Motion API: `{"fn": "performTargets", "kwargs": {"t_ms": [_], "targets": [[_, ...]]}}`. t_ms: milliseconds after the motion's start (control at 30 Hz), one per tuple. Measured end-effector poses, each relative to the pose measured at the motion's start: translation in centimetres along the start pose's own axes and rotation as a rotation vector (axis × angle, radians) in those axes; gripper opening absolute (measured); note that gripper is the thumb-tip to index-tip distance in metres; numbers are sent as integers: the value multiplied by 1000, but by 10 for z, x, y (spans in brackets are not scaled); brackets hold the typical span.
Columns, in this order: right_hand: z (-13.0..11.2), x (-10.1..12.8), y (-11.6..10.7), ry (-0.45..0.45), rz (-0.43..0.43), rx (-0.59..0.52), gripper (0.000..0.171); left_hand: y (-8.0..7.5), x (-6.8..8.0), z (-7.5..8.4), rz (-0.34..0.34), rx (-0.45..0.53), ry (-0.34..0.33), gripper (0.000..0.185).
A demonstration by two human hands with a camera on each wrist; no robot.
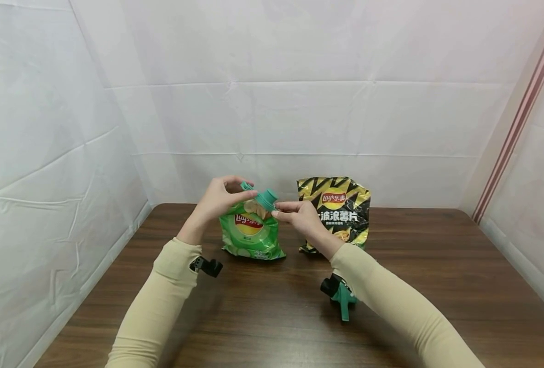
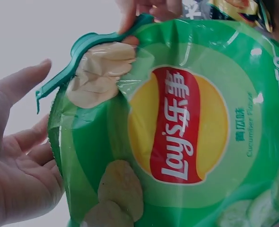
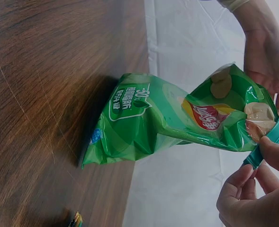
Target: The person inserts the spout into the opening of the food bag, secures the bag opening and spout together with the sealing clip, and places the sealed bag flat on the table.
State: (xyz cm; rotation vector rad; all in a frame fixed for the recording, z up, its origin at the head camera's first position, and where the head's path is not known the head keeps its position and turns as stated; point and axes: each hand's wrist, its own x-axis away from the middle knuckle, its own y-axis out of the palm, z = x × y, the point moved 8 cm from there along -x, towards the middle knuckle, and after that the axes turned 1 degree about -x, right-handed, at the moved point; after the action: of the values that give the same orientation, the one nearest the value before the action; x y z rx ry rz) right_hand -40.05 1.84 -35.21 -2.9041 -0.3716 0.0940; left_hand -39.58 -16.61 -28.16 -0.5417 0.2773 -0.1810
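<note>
Head view: two hands work a teal bag clip (image 1: 264, 197) at the top of a green chip bag (image 1: 252, 232) standing on a wooden table (image 1: 437, 266).

The clip lies between the hands, its long axis running across the bag's gathered mouth from one hand to the other. The left hand (image 1: 218, 197) curls its fingers round the clip's far end and the bag top; the right hand (image 1: 299, 214) pinches the near end between thumb and fingertips. Both hands touch it, neither nearer. Just beyond the right hand stands a black and yellow chip bag (image 1: 338, 209), apart from the green one. In the left wrist view the clip (image 2: 89, 52) arcs over the bag's edge, but whether it is fully closed is hard to tell; the right wrist view cuts off its outer end.
</note>
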Motion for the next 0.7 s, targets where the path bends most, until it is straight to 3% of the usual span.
{"fn": "performTargets", "kwargs": {"t_ms": [167, 433, 700], "targets": [[-2, 1, 1, -13, -5, 2, 38, -9, 2, 1, 71, 28, 6, 41], [-4, 3, 0, -20, -7, 10, 37, -9, 5, 1, 159, 76, 27, 33], [-3, 3, 0, -34, -28, 10, 38, -7, 4, -1, 189, 138, -9, 31]]}}
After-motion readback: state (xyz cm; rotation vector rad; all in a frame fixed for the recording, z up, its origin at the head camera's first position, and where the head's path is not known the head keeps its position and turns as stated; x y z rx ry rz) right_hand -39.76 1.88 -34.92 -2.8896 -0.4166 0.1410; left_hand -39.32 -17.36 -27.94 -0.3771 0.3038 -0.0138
